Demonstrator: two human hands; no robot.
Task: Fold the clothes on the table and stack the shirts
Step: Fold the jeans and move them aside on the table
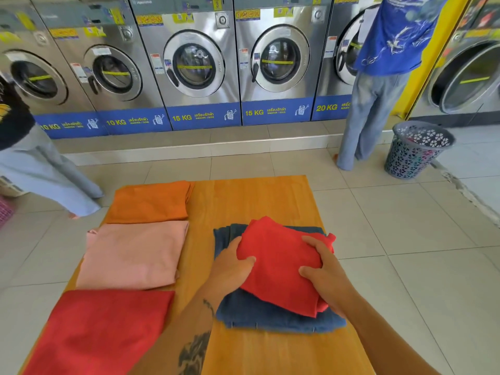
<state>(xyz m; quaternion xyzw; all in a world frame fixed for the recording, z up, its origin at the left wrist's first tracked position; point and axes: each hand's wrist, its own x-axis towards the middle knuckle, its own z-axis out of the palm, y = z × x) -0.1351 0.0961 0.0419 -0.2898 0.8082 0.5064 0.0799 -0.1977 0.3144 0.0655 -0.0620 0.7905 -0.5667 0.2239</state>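
A folded red shirt [278, 263] lies tilted on top of a folded dark blue garment [270, 318] at the middle right of the wooden table [243, 201]. My left hand [232, 266] grips the red shirt's left edge, thumb on top. On its right edge my right hand [324, 274] holds it the same way. Along the table's left side lie three flat garments in a row: an orange one [151, 203] at the far end, a pink one [132, 255] in the middle, and a red one [100, 331] nearest me.
A row of steel washing machines [194, 63] lines the far wall. A person in a blue shirt [389, 50] stands at the right machine beside a grey laundry basket [416, 150]. Another person's legs [46, 171] are at the left. Tiled floor surrounds the table.
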